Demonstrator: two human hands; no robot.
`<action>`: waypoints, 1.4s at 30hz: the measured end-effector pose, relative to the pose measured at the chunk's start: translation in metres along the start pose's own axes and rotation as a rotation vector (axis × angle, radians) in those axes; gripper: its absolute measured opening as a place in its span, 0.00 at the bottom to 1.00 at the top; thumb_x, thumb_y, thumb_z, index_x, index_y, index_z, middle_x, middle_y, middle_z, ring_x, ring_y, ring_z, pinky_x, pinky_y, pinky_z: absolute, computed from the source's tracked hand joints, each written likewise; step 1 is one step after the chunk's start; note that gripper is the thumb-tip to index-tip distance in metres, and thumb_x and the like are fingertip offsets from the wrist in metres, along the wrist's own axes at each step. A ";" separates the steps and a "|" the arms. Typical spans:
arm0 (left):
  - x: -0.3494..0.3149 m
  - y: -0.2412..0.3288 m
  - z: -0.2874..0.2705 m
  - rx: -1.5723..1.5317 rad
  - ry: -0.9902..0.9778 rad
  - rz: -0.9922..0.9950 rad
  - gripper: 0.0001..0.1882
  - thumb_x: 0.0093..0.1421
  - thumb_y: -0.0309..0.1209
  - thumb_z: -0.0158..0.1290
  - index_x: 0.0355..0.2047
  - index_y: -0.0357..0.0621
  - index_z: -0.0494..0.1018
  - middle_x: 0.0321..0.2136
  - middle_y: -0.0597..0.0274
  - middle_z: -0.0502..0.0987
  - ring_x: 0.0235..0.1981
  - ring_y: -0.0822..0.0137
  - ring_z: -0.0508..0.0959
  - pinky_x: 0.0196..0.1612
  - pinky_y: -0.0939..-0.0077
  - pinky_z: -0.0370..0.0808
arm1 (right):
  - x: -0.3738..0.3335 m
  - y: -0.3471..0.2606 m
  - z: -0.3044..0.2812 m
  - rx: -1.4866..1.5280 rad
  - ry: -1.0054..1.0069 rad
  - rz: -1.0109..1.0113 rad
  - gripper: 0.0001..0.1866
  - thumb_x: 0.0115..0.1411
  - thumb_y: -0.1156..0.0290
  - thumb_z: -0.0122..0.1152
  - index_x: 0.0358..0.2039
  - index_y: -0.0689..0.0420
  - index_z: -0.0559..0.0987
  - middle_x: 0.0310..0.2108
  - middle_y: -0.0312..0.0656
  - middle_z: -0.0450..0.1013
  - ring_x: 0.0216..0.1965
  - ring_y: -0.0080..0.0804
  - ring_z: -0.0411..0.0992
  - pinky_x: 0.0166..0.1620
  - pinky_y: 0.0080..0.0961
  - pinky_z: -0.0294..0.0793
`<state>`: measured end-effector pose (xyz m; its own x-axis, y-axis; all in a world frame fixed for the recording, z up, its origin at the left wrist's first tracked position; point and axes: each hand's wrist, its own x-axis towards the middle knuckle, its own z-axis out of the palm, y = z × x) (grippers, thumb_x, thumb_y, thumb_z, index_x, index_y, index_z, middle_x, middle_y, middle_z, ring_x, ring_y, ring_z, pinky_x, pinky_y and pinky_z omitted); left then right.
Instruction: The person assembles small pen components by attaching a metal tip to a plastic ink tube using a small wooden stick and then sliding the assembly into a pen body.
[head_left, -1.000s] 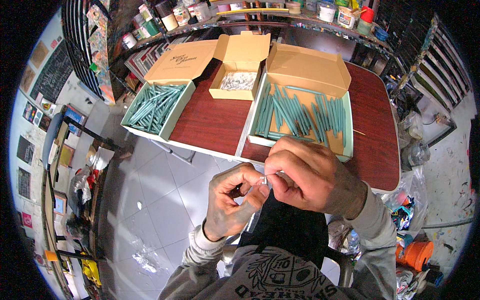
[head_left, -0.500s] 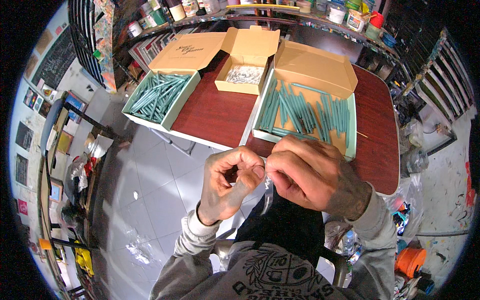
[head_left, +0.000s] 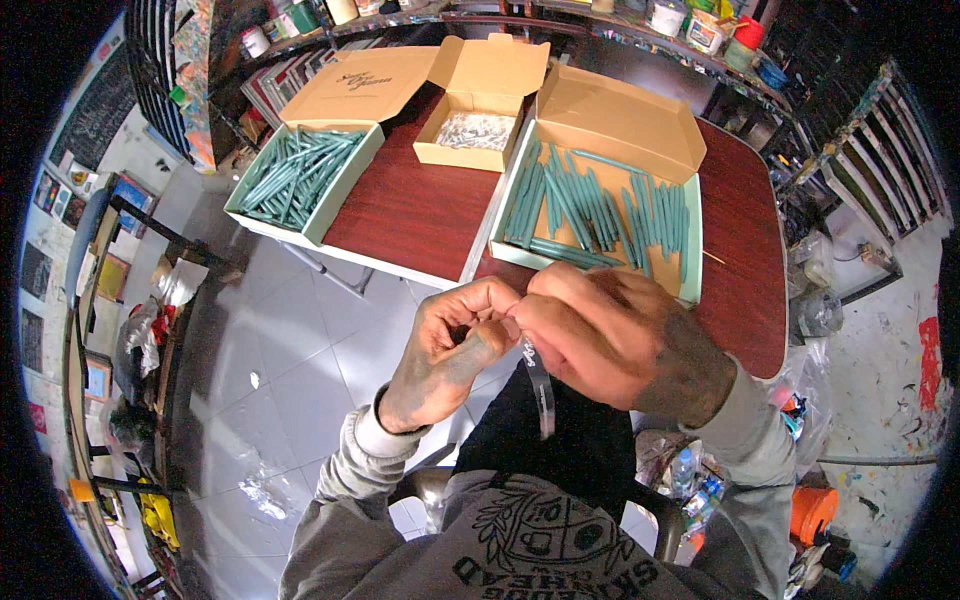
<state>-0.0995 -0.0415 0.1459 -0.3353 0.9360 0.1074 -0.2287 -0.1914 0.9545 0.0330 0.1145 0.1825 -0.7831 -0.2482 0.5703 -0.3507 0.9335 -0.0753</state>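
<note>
Head view: we see the left hand [head_left: 450, 350] and right hand [head_left: 620, 340] with fingertips meeting, both hands pinched closed at the top of a clear strip [head_left: 542, 395], which hangs over the dark lap [head_left: 595, 430]. Beyond, on the red-brown counter [head_left: 400, 205], we find three boxes with lids raised: a left box [head_left: 348, 183] heaped with green sticks [head_left: 300, 185], a small box [head_left: 458, 154] of white pieces [head_left: 475, 130] and a right box [head_left: 625, 108] holding looser rows of sticks. Jars [head_left: 705, 35] line a shelf [head_left: 550, 18] behind.

Looks like smooth, wood-grained sheen on the tabletop [head_left: 410, 195], matt cardboard on the open boxes [head_left: 457, 154] atop it, satin on the green sticks [head_left: 305, 180] inside, clear shiny plastic on the strip [head_left: 543, 390] before it, matt cloth on the sleeves [head_left: 750, 445] nearer than its front edge.
</note>
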 end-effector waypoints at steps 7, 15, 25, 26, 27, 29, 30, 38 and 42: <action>-0.023 -0.029 0.018 -0.556 0.315 -0.238 0.14 0.65 0.39 0.50 0.40 0.39 0.71 0.23 0.73 0.66 0.20 0.80 0.64 0.21 0.83 0.66 | -0.010 -0.012 0.029 -0.002 0.228 -0.002 0.06 0.53 0.68 0.60 0.29 0.55 0.75 0.32 0.37 0.69 0.30 0.27 0.72 0.34 0.26 0.74; -0.028 -0.050 0.012 -0.374 0.222 -0.107 0.17 0.66 0.43 0.49 0.42 0.40 0.68 0.27 0.69 0.69 0.25 0.78 0.68 0.28 0.82 0.68 | -0.029 -0.001 0.044 -0.045 0.274 -0.084 0.09 0.52 0.66 0.60 0.29 0.57 0.73 0.34 0.37 0.67 0.30 0.28 0.71 0.32 0.26 0.71; -0.012 -0.071 0.040 0.244 0.147 0.020 0.12 0.62 0.29 0.60 0.43 0.36 0.73 0.34 0.64 0.79 0.34 0.76 0.74 0.41 0.81 0.70 | -0.079 0.000 0.034 -0.084 0.255 0.201 0.12 0.45 0.71 0.64 0.29 0.60 0.73 0.33 0.42 0.68 0.36 0.35 0.75 0.38 0.31 0.79; -0.010 -0.071 0.041 0.229 0.123 -0.001 0.13 0.62 0.29 0.60 0.44 0.36 0.73 0.34 0.64 0.79 0.35 0.76 0.75 0.41 0.81 0.70 | -0.082 0.000 0.035 -0.089 0.262 0.250 0.12 0.45 0.71 0.64 0.30 0.60 0.73 0.34 0.43 0.68 0.36 0.35 0.75 0.39 0.31 0.79; -0.005 -0.073 0.042 0.200 0.117 0.028 0.15 0.62 0.30 0.61 0.45 0.35 0.75 0.33 0.63 0.81 0.35 0.76 0.77 0.40 0.81 0.71 | -0.085 -0.001 0.036 -0.094 0.268 0.299 0.12 0.46 0.72 0.65 0.31 0.60 0.73 0.35 0.43 0.69 0.36 0.35 0.75 0.39 0.32 0.79; 0.005 -0.074 0.037 0.297 0.125 0.020 0.13 0.62 0.31 0.61 0.42 0.34 0.76 0.31 0.62 0.81 0.34 0.75 0.78 0.39 0.81 0.72 | -0.087 0.003 0.030 -0.054 0.257 0.364 0.12 0.48 0.74 0.65 0.33 0.60 0.74 0.36 0.44 0.70 0.35 0.35 0.76 0.39 0.32 0.78; 0.012 -0.073 0.035 0.346 0.133 0.016 0.12 0.63 0.31 0.60 0.41 0.34 0.77 0.30 0.62 0.81 0.33 0.75 0.78 0.38 0.80 0.73 | -0.088 0.011 0.023 -0.008 0.239 0.377 0.11 0.49 0.74 0.65 0.34 0.60 0.74 0.36 0.44 0.71 0.35 0.36 0.76 0.39 0.32 0.78; 0.119 0.002 0.048 0.056 0.180 0.232 0.15 0.66 0.32 0.55 0.46 0.31 0.77 0.37 0.54 0.83 0.27 0.76 0.77 0.30 0.82 0.71 | -0.238 0.175 -0.008 -0.350 0.368 0.910 0.09 0.62 0.73 0.56 0.41 0.61 0.78 0.38 0.50 0.76 0.42 0.51 0.75 0.47 0.39 0.75; 0.151 0.019 0.055 0.046 0.142 0.293 0.18 0.63 0.36 0.57 0.47 0.34 0.77 0.36 0.54 0.83 0.28 0.74 0.78 0.30 0.81 0.72 | -0.279 0.184 0.024 -0.586 0.157 0.887 0.15 0.53 0.80 0.61 0.44 0.62 0.77 0.40 0.53 0.72 0.44 0.54 0.71 0.50 0.45 0.70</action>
<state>-0.1045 0.1121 0.1955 -0.5055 0.7919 0.3426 -0.0634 -0.4300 0.9006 0.1749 0.3495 -0.0100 -0.5473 0.5761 0.6072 0.6441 0.7531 -0.1340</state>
